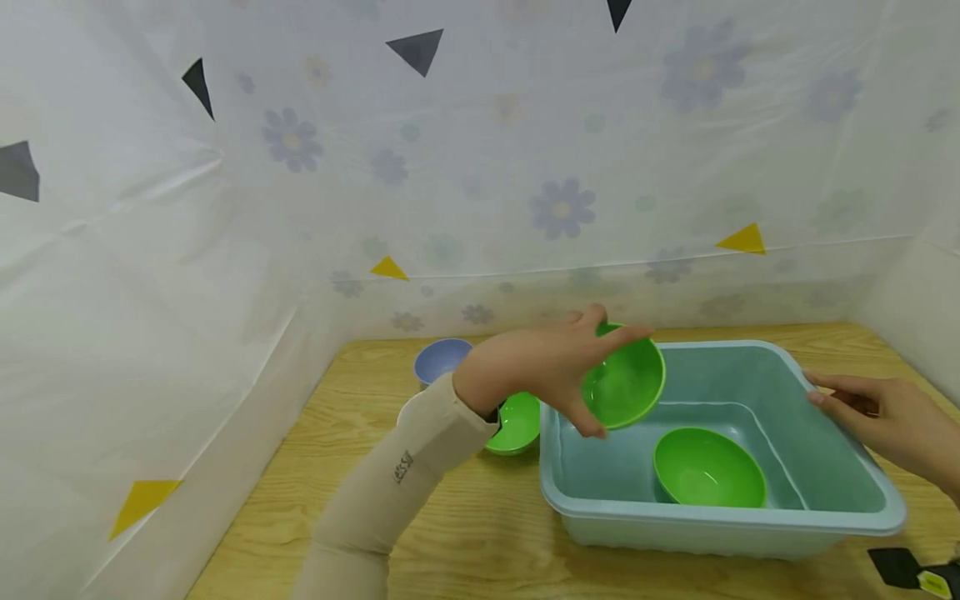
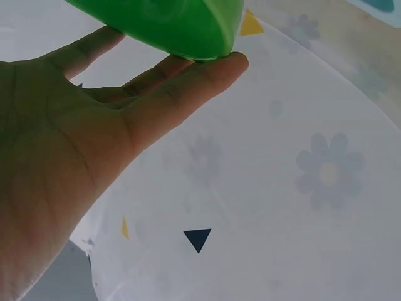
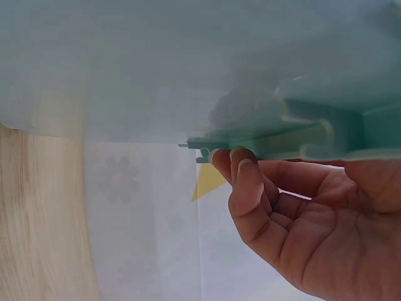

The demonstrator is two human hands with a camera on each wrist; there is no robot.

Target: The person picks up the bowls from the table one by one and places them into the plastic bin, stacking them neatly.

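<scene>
The left hand (image 2: 69,157) holds a green bowl (image 2: 169,25) on its outstretched fingertips (image 2: 229,63). A flowered white sheet (image 2: 282,207) hangs behind.

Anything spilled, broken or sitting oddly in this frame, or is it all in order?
Nothing stands out. The left hand holds a tilted green bowl over the blue basin; a second green bowl rests inside, leaning on the basin wall. The right hand grips the basin's rim. No spill or damage shows.

A snug beige sleeve (image 1: 375,500) with small dark lettering near the wrist covers the left forearm; both hands are bare
</scene>
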